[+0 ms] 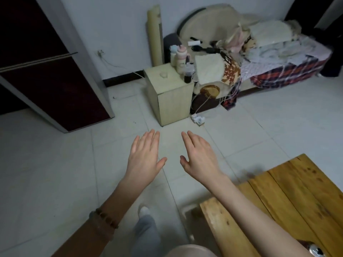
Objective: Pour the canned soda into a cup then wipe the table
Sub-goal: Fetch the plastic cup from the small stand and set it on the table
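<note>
We see the left grip point(144, 160) and the right grip point(199, 158) both wide, fingers straight, holding nothing, over the floor point(55, 164). The table point(297, 191) lies right of the right grip, nearer to us.

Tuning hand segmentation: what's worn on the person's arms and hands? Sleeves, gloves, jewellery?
No gloves or rings on left hand or right hand. Left wrist wears a brown beaded bracelet, with what looks like a brown sleeve behind it. The right forearm shows no sleeve.
</note>
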The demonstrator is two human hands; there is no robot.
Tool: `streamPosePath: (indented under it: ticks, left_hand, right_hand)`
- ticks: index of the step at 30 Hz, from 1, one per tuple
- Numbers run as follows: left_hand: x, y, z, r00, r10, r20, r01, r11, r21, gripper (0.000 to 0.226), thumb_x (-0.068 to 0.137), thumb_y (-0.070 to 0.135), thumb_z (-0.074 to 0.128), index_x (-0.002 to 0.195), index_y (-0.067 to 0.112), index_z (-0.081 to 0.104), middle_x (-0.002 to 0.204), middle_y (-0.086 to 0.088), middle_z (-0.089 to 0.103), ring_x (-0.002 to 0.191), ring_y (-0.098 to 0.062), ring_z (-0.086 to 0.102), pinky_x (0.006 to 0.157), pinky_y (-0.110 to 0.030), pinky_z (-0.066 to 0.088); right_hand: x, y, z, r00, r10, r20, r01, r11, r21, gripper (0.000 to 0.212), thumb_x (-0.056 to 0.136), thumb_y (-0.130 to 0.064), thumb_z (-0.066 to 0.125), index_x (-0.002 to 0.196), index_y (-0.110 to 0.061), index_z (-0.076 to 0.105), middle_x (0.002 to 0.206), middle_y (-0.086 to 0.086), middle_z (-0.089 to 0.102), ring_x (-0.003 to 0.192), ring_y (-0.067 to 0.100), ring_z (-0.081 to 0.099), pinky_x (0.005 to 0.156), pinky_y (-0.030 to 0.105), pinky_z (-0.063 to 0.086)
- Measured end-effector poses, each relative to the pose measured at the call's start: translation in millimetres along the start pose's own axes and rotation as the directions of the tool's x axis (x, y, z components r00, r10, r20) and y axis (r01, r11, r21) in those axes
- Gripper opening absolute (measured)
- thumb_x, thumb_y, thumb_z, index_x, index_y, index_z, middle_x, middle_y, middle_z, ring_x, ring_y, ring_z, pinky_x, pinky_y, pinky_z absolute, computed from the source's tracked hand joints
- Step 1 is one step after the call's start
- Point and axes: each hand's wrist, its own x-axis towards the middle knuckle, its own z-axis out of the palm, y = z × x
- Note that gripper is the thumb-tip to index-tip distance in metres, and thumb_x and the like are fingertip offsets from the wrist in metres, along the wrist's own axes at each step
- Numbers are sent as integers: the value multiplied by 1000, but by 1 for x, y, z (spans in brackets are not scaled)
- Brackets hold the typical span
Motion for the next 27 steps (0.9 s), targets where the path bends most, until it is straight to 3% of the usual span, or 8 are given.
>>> streamPosePath:
  ticks: [6,10,27]
  left_hand:
    - [57,-117,8,1000,21,-2,-21,1000,6,80,71,40,77,134,2,46,135,-15,53,126,-29,49,110,-43,26]
    - [102,-185,9,998,63,9,-63,998,28,78,70,40,77,132,2,47,134,-15,53,125,-29,50,108,-46,33]
    - [292,-361,57,999,-36,-31,37,999,26,83,62,35,84,129,-1,52,129,-18,57,120,-32,55,102,-51,38]
  right_hand:
    - [106,-61,37,1000,1,-30,0,1000,16,74,56,-20,82,121,2,54,112,19,63,99,35,62,80,40,53]
    - [177,-94,55,999,6,-48,-5,1000,22,73,58,-20,80,122,2,53,117,20,61,102,35,61,82,40,52]
    - [438,-118,127,997,-45,-61,46,999,24,73,61,-23,80,124,2,53,118,21,60,103,37,61,83,41,52]
